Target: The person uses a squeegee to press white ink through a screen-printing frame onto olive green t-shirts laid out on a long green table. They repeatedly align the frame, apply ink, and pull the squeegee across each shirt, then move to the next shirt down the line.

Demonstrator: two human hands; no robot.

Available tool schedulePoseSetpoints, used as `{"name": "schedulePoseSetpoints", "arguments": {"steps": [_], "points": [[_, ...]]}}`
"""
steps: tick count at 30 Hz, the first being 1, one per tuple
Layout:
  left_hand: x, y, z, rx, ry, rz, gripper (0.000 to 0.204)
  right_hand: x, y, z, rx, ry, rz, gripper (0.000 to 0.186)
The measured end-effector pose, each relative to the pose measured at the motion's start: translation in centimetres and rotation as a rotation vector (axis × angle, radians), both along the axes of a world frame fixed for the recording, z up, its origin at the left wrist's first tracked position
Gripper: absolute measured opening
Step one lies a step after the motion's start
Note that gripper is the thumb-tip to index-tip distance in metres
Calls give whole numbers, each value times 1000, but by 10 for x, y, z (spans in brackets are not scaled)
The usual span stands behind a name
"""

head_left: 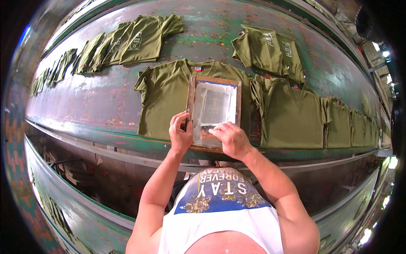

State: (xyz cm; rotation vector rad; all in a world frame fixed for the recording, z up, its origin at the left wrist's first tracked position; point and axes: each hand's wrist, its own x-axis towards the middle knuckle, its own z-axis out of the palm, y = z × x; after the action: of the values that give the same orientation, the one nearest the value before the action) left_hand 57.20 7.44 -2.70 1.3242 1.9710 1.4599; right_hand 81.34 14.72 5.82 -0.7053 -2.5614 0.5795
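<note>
A wooden-framed printing screen (239, 110) lies on an olive-green T-shirt (163, 101) spread on the long table. Pale mesh fills the frame, with a faint design in its middle. My left hand (181, 132) grips the frame's left side near its lower corner, fingers curled on the wood. Over the lower part of the mesh, my right hand (232, 139) is closed on a small squeegee (206, 134) with a brown handle. Its lower edge, dark against the mesh, is partly hidden by my fingers.
To the right, another plain olive shirt (292, 116) starts a row along the table's near edge. Printed shirts (144, 40) lie farther back on the left, and more printed shirts (270, 48) at the back right. The green table (101, 97) is stained with paint spots; a rail (139, 157) runs below its edge.
</note>
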Motion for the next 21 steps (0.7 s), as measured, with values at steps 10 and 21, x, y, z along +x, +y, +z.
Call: {"name": "schedulePoseSetpoints", "arguments": {"steps": [10, 21], "points": [[-1, 1, -1, -57, 170, -23, 45, 8, -64, 3, -80, 10, -37, 39], [-3, -5, -3, 67, 291, -70, 45, 57, -69, -4, -60, 247, -391, 43]]}}
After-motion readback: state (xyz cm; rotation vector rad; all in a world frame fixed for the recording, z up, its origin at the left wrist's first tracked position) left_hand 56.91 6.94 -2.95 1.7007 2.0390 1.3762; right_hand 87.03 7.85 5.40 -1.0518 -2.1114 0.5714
